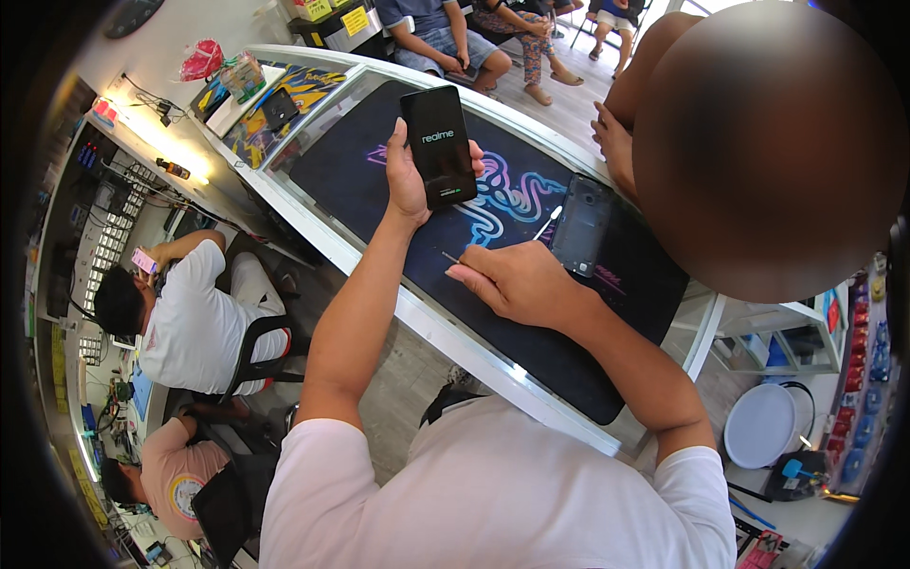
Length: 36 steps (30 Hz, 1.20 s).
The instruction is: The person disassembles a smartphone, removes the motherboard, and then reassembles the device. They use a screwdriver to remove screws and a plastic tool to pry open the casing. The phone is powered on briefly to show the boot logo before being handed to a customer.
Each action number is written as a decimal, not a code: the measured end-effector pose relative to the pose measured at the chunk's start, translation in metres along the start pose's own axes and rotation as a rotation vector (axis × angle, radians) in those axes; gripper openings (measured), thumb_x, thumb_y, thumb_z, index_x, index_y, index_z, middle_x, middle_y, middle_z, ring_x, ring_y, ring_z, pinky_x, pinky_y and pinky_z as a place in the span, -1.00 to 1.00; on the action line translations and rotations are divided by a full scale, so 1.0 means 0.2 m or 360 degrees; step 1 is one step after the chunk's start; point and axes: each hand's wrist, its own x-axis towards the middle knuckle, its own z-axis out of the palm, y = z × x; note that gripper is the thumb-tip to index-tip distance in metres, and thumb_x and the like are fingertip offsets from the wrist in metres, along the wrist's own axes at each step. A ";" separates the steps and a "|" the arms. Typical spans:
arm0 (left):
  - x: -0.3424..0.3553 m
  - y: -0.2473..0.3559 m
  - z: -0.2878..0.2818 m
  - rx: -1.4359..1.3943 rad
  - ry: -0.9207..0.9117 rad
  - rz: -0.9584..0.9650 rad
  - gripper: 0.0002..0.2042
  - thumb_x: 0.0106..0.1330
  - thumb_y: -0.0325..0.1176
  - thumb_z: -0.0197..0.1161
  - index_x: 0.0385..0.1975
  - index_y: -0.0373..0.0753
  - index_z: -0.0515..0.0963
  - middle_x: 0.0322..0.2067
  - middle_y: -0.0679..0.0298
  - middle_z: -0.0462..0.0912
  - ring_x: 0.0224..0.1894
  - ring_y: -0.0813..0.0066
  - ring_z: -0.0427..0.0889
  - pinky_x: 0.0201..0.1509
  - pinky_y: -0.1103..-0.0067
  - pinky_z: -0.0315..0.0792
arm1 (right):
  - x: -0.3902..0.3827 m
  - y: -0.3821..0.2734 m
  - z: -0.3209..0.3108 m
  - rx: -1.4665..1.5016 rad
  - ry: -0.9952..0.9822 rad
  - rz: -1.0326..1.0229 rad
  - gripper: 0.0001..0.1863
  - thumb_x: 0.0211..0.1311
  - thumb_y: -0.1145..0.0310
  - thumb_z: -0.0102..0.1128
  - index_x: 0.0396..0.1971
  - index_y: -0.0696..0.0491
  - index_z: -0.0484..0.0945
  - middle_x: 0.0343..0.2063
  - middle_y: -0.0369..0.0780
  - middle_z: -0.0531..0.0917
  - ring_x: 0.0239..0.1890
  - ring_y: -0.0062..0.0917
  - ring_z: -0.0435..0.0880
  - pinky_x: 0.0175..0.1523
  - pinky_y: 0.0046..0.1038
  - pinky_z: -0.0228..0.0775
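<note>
Pale shirt point(502, 498), counter edge point(474, 353), left hand point(408, 185) gripping phone point(440, 156), right hand point(519, 282) pinching thin tool point(450, 256), open mat point(455, 229) between

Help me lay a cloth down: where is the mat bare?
Bare: the mat's left end, between white counter frame and left hand; and its near-right corner, below the right forearm. Crowded: the middle, with the held phone, right hand, thin tool, white-tipped stick and phone shell.

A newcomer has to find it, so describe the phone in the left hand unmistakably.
Find the white-framed counter bearing a dark mat. Over that mat, the person's left hand holds a black phone. Pale lettering shows on its screen, and it is held up, whereas the dark shell lies on the mat.
</note>
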 end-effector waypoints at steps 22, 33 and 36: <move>0.01 -0.01 -0.01 -0.0012 0.0015 0.0012 -0.17 0.52 0.40 -0.33 0.04 -0.35 0.57 -0.27 -0.03 0.76 -0.27 0.16 0.80 -0.06 0.32 0.70 | -0.01 -0.04 -0.02 0.0082 -0.0276 0.0037 -0.56 0.57 -0.04 0.07 -0.36 0.01 0.64 -0.67 -0.11 0.61 -0.56 -0.12 0.67 -0.41 -0.12 0.47; 0.01 -0.01 -0.01 -0.0009 -0.0001 0.0005 -0.16 0.50 0.43 -0.32 0.02 -0.34 0.57 -0.27 -0.02 0.75 -0.27 0.17 0.79 -0.07 0.33 0.70 | -0.02 -0.03 0.00 0.0174 -0.0137 0.0001 -0.81 0.49 0.30 0.15 -0.14 0.06 0.68 -0.51 -0.13 0.69 -0.48 -0.23 0.72 -0.33 -0.26 0.55; 0.01 -0.01 0.00 -0.0008 0.0001 0.0002 -0.16 0.50 0.43 -0.32 0.01 -0.34 0.58 -0.27 -0.02 0.75 -0.27 0.18 0.79 -0.08 0.34 0.70 | -0.01 -0.02 0.02 0.0301 -0.0038 -0.0062 -0.75 0.52 0.31 0.13 0.06 0.01 0.66 -0.37 -0.14 0.72 -0.38 -0.24 0.74 -0.25 -0.25 0.58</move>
